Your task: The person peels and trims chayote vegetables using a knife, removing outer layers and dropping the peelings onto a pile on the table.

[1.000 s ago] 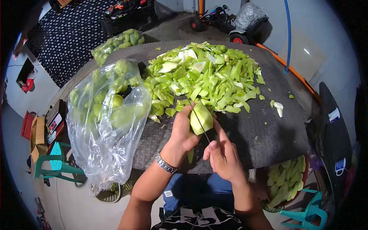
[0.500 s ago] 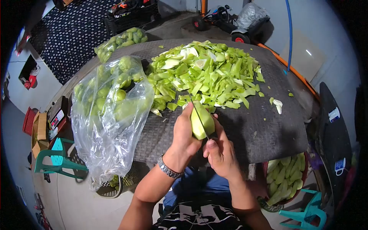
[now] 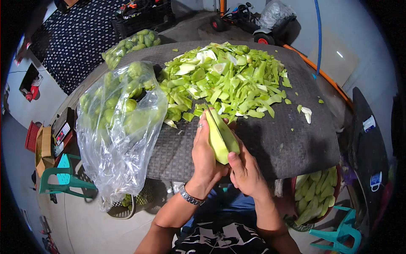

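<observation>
A peeled pale green vegetable (image 3: pixel 217 144) is held over the near part of the dark woven table (image 3: pixel 292 148). My left hand (image 3: pixel 205 154), with a watch at its wrist, wraps round the vegetable's left side. A thin knife blade (image 3: pixel 217 125) runs lengthwise in the vegetable, which has parted along it. My right hand (image 3: pixel 247 169) is closed at the blade's near end, its thumb against the vegetable; the knife handle is hidden. Beyond both hands lies a big heap of green peelings (image 3: pixel 237 84). A clear plastic bag (image 3: pixel 122 114) of green vegetables lies left of them.
Another bag of green vegetables (image 3: pixel 131 46) is at the far left. Below the table's right edge stands a container of peeled pieces (image 3: pixel 316 194), near a teal stool (image 3: pixel 338 233). A teal chair (image 3: pixel 65 178) and a basket (image 3: pixel 122 210) are at the lower left.
The blade has sunk into the vegetable, and its two sides have spread apart. Both hands have come slightly nearer to my body, and my left fingers have moved up along its side.
</observation>
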The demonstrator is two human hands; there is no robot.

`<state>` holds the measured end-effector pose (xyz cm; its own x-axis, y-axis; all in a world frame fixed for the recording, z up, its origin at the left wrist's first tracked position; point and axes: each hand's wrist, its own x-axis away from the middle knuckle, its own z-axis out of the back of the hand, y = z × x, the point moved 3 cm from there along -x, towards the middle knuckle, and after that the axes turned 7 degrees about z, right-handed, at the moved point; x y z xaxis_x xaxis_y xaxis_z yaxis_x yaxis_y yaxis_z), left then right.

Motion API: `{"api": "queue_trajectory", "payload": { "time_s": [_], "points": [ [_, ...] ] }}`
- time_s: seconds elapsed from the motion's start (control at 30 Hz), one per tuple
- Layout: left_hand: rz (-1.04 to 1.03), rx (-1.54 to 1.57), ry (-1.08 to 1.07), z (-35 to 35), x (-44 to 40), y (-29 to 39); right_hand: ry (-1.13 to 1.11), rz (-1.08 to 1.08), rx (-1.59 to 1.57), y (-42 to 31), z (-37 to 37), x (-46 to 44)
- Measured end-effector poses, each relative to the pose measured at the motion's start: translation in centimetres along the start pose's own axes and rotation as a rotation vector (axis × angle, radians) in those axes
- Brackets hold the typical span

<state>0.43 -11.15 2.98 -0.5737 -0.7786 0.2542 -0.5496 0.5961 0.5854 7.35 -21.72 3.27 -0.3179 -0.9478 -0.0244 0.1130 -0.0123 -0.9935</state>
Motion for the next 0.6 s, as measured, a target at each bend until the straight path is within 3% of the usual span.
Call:
{"api": "queue_trajectory", "payload": {
  "time_s": [0.17,0.27,0.37,0.4,0.43,0.47,0.5,0.57,0.6],
  "points": [
    [-0.050,-0.016,-0.052,0.5,-0.3,-0.3,0.119,0.170,0.132,1.1,-0.3,-0.3],
    [0.058,0.071,-0.035,1.0,-0.5,0.2,0.111,0.162,0.270,0.4,-0.5,0.8],
    [-0.009,0.083,0.018,1.8,-0.9,0.3,0.188,0.161,0.484,1.0,-0.4,2.1],
    [-0.125,-0.081,0.023,3.9,-1.9,0.3,0.184,0.177,0.546,0.5,0.3,2.4],
    [-0.375,-0.339,0.136,3.1,-0.7,2.2,0.181,0.186,0.606,0.3,1.0,2.8],
    [-0.726,-0.568,0.176,2.7,0.2,4.0,0.181,0.318,0.713,0.8,1.9,2.5],
    [-1.077,-0.792,0.210,2.2,1.1,5.6,0.091,0.304,0.868,0.8,2.9,2.5],
    [-1.182,-1.411,-0.312,-1.3,3.0,9.0,0.001,0.352,1.106,1.2,4.4,2.3],
    [-1.007,-1.745,-0.630,-3.1,2.4,9.1,0.007,0.423,1.163,1.3,5.0,2.2]
  ]
}}
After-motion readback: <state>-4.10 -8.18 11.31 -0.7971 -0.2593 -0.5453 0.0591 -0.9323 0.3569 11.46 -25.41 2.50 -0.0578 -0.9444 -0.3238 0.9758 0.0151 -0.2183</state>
